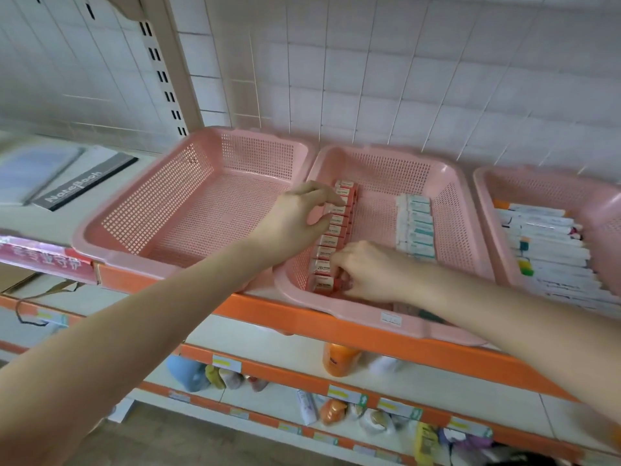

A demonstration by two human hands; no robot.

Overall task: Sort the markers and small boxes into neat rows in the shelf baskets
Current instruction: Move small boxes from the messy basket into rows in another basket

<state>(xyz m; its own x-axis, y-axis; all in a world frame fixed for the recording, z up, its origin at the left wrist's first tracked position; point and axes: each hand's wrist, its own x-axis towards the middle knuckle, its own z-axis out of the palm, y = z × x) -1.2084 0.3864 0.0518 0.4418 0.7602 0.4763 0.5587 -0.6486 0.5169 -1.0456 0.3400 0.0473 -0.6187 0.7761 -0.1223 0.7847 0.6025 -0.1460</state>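
Red small boxes (331,238), white tops reading "2B", row up in the pink basket (386,171). Left hand (299,215) fingers rest relaxed against them; right hand (366,274) fingers pinch the nearest.

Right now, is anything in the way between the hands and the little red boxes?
No, nothing visible. The left hand touches the far part of the red boxes in the middle basket, and the right hand pinches a near one.
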